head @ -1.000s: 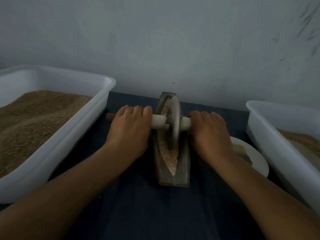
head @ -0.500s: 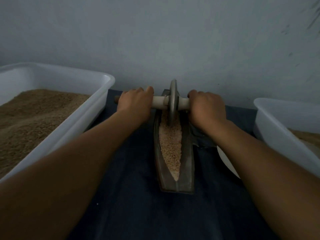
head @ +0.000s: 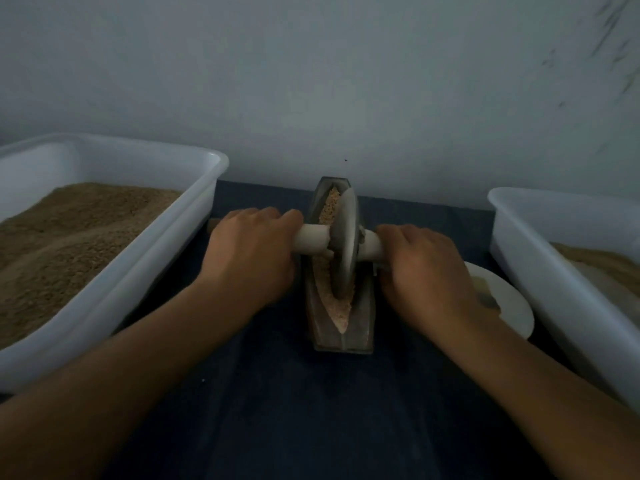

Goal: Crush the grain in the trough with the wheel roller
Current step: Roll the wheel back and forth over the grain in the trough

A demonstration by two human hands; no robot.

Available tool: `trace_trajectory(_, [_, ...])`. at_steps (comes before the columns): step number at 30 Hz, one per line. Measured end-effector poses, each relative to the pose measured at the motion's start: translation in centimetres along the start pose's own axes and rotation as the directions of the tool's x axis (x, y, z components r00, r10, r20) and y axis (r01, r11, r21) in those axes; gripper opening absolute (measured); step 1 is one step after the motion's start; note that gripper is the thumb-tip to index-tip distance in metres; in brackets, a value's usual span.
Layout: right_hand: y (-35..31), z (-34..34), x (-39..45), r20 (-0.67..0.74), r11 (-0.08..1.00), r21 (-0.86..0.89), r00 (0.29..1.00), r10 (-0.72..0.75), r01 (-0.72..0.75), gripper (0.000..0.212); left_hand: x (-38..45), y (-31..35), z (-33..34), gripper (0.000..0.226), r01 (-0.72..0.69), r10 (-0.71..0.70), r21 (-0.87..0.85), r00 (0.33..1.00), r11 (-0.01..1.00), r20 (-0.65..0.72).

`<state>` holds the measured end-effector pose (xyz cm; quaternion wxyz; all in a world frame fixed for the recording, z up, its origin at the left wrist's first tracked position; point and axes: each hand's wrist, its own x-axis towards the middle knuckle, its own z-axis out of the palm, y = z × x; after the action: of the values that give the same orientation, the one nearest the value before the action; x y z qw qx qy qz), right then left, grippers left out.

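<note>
Wall (head: 311, 81): pale, plain, behind everything.

Cloth (head: 294, 410): dark, covers the surface under all items.

Left tub (head: 194, 209): white plastic, at my left, heaped with brown grain-like meal.

Right tub (head: 540, 258): white plastic, at my right, part-filled with similar meal; mostly cut off by the frame edge.

Plate (head: 509, 306): white, between the trough and the right tub, partly under my right wrist. Something dark lies on it; I cannot tell what.

Trough (head: 363, 327): dark, narrow, boat-shaped, running away from me at the centre of the cloth, far end near the wall.

Grain (head: 341, 315): pale, coarse, lining the trough channel; visible at the near tip and at the far end beyond the wheel.

Wheel (head: 344, 244): grey disc, upright on edge, rim down in the channel at about mid-length, tilted slightly right at the top.

Axle (head: 311, 240): pale bar through the wheel hub, crosswise over the trough. Its left tip shows just beyond my left hand.

Left hand (head: 251, 254): palm down, fingers curled over the axle left of the wheel, gripping it.

Right hand (head: 427, 268): same hold on the axle right of the wheel.

The wheel stands between my two hands, a short bare stretch of axle on each side separating it from my fingers; the grain lies below and between my grips.
</note>
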<state>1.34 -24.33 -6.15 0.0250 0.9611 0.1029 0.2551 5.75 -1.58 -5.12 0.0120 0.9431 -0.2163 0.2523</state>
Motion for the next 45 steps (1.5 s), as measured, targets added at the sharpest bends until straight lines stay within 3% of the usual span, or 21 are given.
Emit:
trace_trajectory(7, [-1.1, -2.1, -1.4, -0.070, 0.999, -0.022, 0.996, -0.048, 0.047, 0.039, -2.9, 0.3, -1.3, 0.032, 0.044, -0.043, -0.068, 0.999, 0.997, 0.014])
trace_trajectory(13, [0.3, 0.6, 0.6, 0.013, 0.997, -0.061, 0.999, -0.040, 0.041, 0.025, -1.2, 0.4, 1.2, 0.056, -0.030, 0.031, 0.053, 0.999, 0.998, -0.018])
trace_trajectory(22, [2.7, 3.9, 7.4, 0.051, 0.990, -0.127, 0.997, 0.064, -0.057, 0.033, 7.0, -0.9, 4.0, 0.040, 0.030, -0.031, 0.026, 0.999, 0.999, 0.040])
trace_trajectory(29, [3.1, 4.7, 10.9, 0.049, 0.980, -0.188, 0.996, 0.071, -0.061, 0.031, 8.6, -1.8, 5.1, 0.036, 0.114, -0.109, -0.036, 0.987, 0.993, 0.117])
trace_trajectory(36, [2.0, 3.4, 6.7, -0.004, 0.990, -0.135, 0.999, 0.040, -0.040, 0.011, 5.3, -0.7, 4.0, 0.031, 0.072, -0.075, 0.069, 0.996, 0.995, 0.041])
trace_trajectory(41, [0.7, 1.6, 2.5, 0.008, 0.997, -0.073, 1.000, 0.005, -0.005, 0.013, 1.9, 0.2, 2.3, 0.027, 0.049, -0.047, 0.121, 0.999, 0.991, -0.019])
trace_trajectory(45, [-0.6, -0.4, 0.1, -0.014, 0.998, -0.052, 1.000, -0.018, 0.018, 0.029, -0.6, 0.6, 1.0, 0.030, 0.059, -0.057, 0.089, 0.998, 0.994, -0.019])
